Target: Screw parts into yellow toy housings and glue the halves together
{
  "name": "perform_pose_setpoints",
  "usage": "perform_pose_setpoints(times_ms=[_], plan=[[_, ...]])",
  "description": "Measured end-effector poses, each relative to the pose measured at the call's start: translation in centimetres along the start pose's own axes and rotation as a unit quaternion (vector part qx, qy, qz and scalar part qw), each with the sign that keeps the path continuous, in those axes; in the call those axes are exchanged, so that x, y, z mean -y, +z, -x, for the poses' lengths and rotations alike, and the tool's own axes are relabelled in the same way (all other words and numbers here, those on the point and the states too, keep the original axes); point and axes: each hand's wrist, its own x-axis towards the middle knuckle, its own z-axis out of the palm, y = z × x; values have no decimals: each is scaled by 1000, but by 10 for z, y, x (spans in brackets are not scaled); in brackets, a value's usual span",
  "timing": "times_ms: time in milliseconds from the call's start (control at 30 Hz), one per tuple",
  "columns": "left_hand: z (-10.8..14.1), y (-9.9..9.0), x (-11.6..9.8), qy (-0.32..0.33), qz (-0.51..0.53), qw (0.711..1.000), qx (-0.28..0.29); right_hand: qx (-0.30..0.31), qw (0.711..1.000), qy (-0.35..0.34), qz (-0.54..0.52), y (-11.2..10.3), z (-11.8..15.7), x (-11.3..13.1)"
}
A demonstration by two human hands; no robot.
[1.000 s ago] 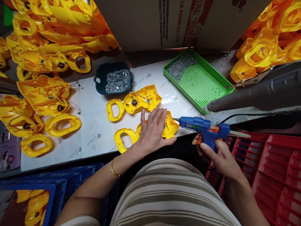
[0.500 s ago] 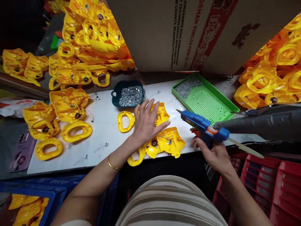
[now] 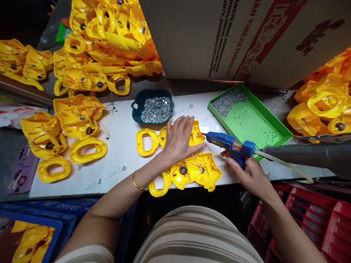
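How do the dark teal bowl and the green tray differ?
The dark teal bowl is rounded, while the green tray is rectangular and looks larger. Metal pieces cover most of the bowl's bottom; in the tray they lie at one end, leaving its perforated bottom partly bare. Both hold small metal pieces.

Assembly workshop, heaped yellow plastic shells (image 3: 120, 42), green tray (image 3: 255, 122) of metal bits (image 3: 230, 100), glue gun (image 3: 222, 138), red crates (image 3: 333, 223)

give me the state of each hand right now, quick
Left hand: open, spread over the farther yellow shell; whether it touches cannot be told.
Right hand: closed around the blue glue gun.
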Motion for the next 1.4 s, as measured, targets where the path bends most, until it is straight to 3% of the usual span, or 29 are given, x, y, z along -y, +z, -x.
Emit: perform_pose_setpoints(times_ms=[367,900,1233,1400], plan=[[0,1,-3,4,-4,1000,-9,-44,999,-19,21,0,2,11],[1,3,-4,10,-10,1000,-16,-46,998,-24,41,-4,6,18],[3,8,3,11,20,999,-27,-29,999,-39,-25,7,4,14],[4,9,5,14,40,999,-29,-54,990,-45,-121,11,12,20]])
